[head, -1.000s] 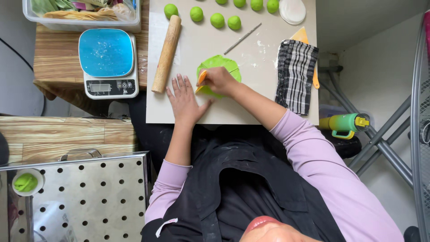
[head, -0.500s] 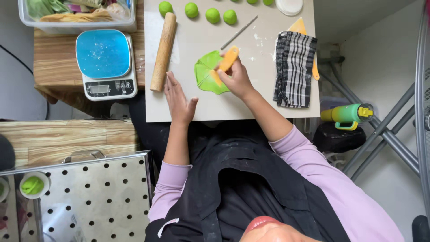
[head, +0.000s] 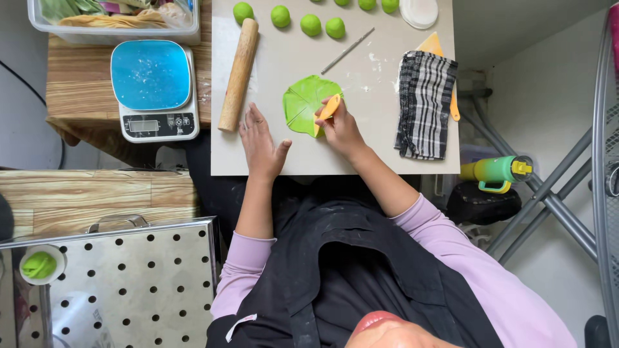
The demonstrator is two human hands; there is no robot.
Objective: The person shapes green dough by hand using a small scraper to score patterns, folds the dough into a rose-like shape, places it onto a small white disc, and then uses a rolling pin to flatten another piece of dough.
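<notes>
clear tub (head: 113, 29): greens, wrappers | small cup (head: 42, 265): green dough

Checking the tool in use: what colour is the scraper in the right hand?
Orange-yellow scraper, held in the right hand against the green dough disc; head view.

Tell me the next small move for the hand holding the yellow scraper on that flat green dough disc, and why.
Probably press another score line across the flat green dough disc. The right hand holds the yellow plastic scraper on the disc's near right edge, a few creases already fan across the disc, and the left hand lies flat on the pale board beside it, apart from the dough.
</notes>
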